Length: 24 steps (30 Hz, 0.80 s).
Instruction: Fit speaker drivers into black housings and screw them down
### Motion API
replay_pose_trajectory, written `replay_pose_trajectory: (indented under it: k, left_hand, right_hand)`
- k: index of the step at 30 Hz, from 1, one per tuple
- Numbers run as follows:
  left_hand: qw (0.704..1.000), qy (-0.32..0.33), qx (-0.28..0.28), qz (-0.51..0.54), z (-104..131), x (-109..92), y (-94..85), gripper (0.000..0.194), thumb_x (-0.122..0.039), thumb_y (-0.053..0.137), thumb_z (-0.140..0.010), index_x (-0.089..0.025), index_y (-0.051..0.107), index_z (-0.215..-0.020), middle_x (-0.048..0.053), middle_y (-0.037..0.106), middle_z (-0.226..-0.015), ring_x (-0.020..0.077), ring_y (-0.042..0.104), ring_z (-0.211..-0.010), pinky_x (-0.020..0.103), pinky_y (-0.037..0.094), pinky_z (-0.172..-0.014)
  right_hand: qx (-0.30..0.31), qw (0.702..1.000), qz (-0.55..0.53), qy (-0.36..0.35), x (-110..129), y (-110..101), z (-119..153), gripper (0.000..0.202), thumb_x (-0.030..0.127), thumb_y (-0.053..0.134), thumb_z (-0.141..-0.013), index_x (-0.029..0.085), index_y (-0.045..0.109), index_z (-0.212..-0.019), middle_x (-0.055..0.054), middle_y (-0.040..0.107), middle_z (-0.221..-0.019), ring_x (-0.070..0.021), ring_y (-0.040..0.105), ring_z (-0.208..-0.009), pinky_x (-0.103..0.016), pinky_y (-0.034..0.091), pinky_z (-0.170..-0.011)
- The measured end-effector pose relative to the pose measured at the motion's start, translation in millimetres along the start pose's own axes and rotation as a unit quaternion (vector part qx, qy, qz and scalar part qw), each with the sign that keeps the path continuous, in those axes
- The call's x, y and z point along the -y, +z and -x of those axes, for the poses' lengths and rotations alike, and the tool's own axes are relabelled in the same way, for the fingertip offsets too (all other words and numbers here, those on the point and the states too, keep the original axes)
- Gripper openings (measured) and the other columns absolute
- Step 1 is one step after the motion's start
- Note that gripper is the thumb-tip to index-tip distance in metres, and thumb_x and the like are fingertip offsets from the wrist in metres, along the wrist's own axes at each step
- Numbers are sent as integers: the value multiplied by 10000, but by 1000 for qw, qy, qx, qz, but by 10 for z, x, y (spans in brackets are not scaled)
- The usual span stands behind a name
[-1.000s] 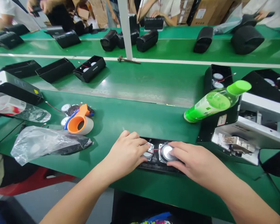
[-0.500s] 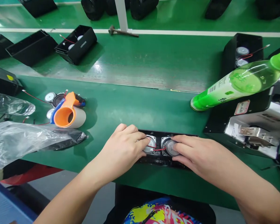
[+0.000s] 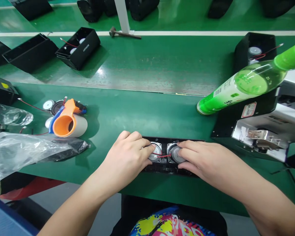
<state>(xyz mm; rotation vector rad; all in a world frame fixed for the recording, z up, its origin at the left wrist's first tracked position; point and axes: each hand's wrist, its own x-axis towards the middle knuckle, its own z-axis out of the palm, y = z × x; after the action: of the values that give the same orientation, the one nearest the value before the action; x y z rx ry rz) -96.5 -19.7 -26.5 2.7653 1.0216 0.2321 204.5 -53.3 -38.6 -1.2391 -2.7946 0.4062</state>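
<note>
Two small round speaker drivers sit side by side in a long black panel near the bench's front edge. My left hand has its fingers closed around the left speaker driver. Around the rim of the right speaker driver curl the fingers and thumb of my right hand. A red and black wire runs between the two drivers. Both outer ends of the panel are partly hidden under my hands.
To the left stand an orange-and-white tape roll holder, loose speaker drivers and a clear plastic bag. At right, a green bottle leans by a black-and-silver machine. Black speaker boxes and a hammer lie farther back.
The view has shifted slightly, so most things appear a little farther left. Both hands keep their grip on the drivers, with little visible movement.
</note>
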Motion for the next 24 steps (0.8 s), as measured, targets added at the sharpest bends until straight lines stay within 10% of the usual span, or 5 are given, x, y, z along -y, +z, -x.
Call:
replay_pose_trajectory:
  k: [24]
  left_hand:
    - [999, -2, 30, 12, -27, 39, -43, 303, -272, 871, -955, -215, 777, -1238, 49, 829, -1184, 271, 615, -998, 435, 377, -827]
  right_hand:
    - [-42, 999, -18, -10, 6, -3, -33, 298, 224, 828, -919, 247, 575, -1076, -20, 766, -1160, -298, 788, -1044, -450, 662, -693]
